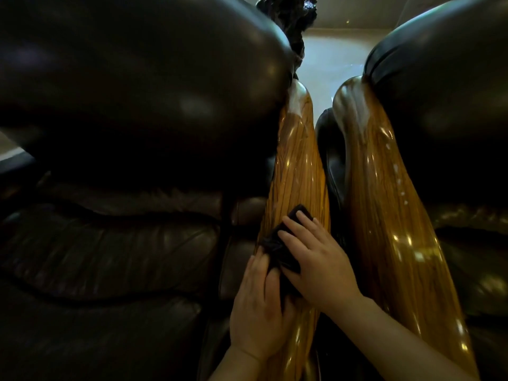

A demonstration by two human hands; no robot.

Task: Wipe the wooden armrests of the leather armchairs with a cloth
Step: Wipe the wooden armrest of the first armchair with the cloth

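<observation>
Two glossy wooden armrests run side by side up the middle of the view. The left armrest belongs to the dark leather armchair on the left. The right armrest belongs to the armchair on the right. A small dark cloth lies on the left armrest. My right hand presses flat on the cloth with fingers spread. My left hand grips the cloth's near edge and the armrest's left side. Most of the cloth is hidden under my hands.
A narrow gap separates the two armrests. A pale glossy floor shows beyond the chairs. A dark rough object stands at the top centre behind the left chair. The left chair's seat cushion fills the lower left.
</observation>
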